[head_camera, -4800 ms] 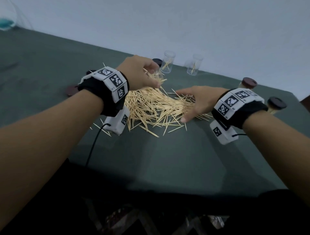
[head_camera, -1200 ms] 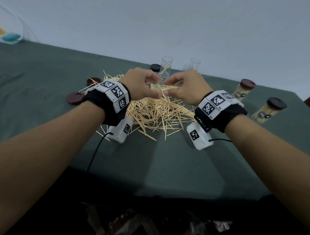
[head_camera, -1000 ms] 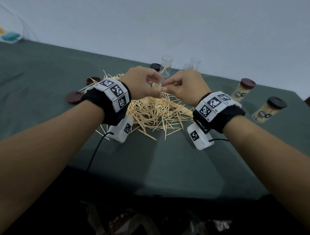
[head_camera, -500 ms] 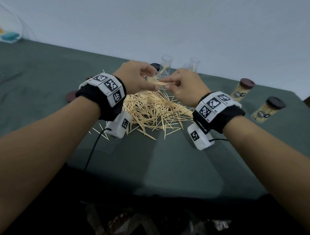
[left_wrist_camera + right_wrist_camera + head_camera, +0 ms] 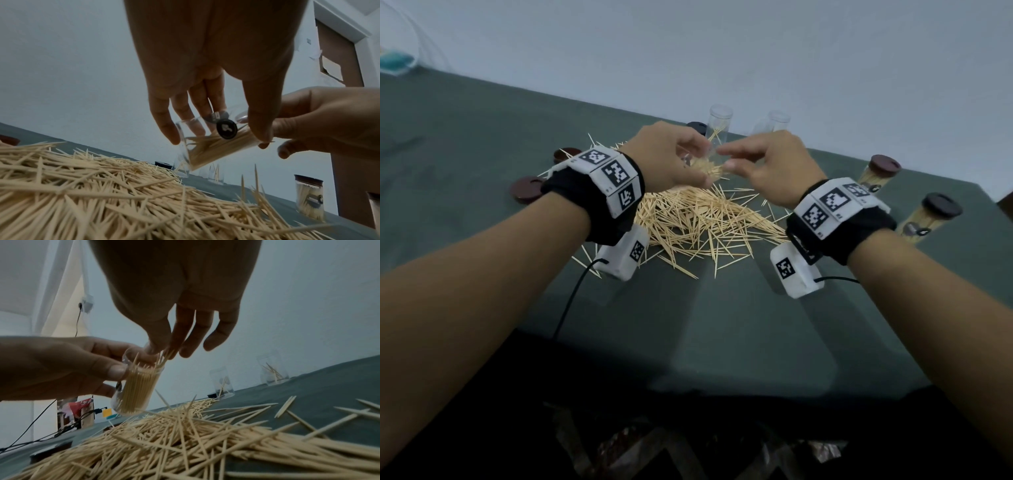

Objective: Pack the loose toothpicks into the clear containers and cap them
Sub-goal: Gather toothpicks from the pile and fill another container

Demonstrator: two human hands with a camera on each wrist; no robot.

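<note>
My left hand (image 5: 671, 161) grips a clear container (image 5: 137, 386) about half full of toothpicks, held tilted above the loose toothpick pile (image 5: 698, 222). In the left wrist view the container (image 5: 216, 146) lies between my thumb and fingers, with a dark round sticker on its wall. My right hand (image 5: 164, 350) is at the container's open mouth, thumb and fingers pinching the ends of a few toothpicks (image 5: 166, 356) that stick out of it. In the head view my right hand (image 5: 760, 161) meets the left one, and the container is mostly hidden between them.
Two open clear containers (image 5: 719, 126) (image 5: 774, 121) holding a few toothpicks stand behind the pile. Two capped, filled containers (image 5: 876, 171) (image 5: 928, 219) stand at the right. Loose brown caps (image 5: 527, 186) (image 5: 566, 155) lie at the left, and a dark cap (image 5: 697, 126) at the back.
Both hands have risen slightly from the pile. My right hand has carried its pinch of toothpicks to the mouth of the container that the left hand holds.
</note>
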